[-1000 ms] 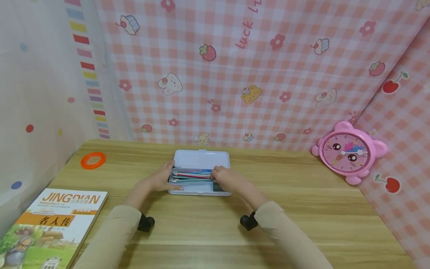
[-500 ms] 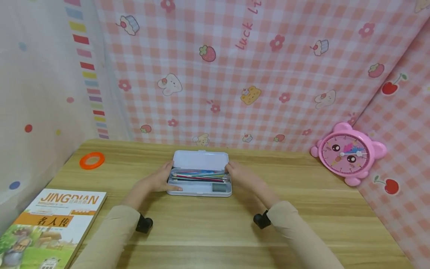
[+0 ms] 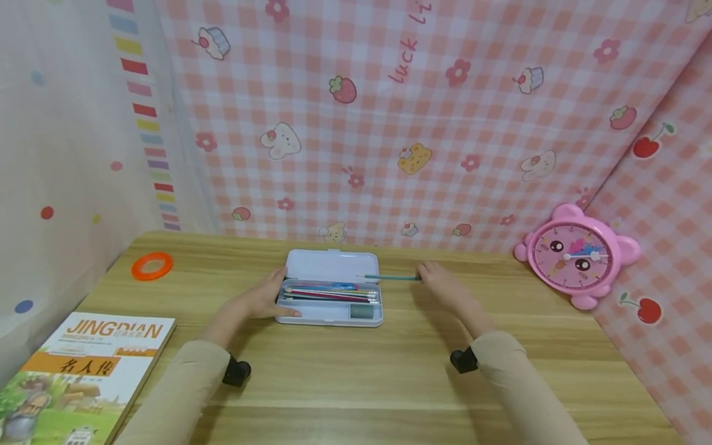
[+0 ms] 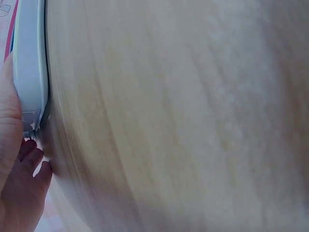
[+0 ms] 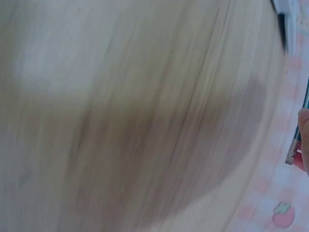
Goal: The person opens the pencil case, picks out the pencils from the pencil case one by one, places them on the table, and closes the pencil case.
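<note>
An open white pencil case lies on the table, its lid tipped back. Several pencils fill the rear compartment; a dark grey-green block sits at the front right. My left hand holds the case's left end, thumb over the front part; the left wrist view shows thumb and fingers around that end. To the right of the case, my right hand pinches a green pencil, its point facing left over the lid's right edge. A metal eraser band shows in the right wrist view.
An orange ring lies at the back left. Nearer on the left is a book. A pink bear-shaped clock stands at the right, against the patterned wall covering that borders the wooden table.
My right hand went from inside the pencil case to its right, drawing the green pencil out. The left hand stays on the case's left end.
</note>
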### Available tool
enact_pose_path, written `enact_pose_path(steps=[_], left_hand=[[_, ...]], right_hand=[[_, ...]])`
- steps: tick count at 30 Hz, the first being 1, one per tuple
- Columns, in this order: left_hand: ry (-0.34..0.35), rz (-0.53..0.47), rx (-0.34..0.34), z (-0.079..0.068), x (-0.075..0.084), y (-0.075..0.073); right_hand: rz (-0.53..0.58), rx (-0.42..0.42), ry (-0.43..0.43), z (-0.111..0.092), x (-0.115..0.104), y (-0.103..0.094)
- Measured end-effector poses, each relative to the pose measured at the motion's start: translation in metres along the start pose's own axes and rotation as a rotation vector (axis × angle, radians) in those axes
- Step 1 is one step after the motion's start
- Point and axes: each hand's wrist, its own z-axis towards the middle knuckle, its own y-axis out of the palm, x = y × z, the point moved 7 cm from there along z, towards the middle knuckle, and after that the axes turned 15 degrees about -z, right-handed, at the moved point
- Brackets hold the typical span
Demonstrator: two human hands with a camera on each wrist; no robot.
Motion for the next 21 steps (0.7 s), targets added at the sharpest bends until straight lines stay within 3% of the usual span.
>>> enact_pose_path(steps=[11, 18, 21], left_hand=[[-0.015, 0.004, 0.003, 0.001, -0.004, -0.001], [0.015, -0.008, 0.008, 0.0, -0.004, -0.001], [0.027, -0.011, 0.011, 0.0, -0.004, -0.001]], right_hand=[[-0.087, -0.029, 0.034, -0.015, 0.034, 0.018], [-0.048, -0.123, 0.11, -0.023, 0.052, 0.026], [-0.041, -0.125, 0.126, -0.024, 0.057, 0.028]])
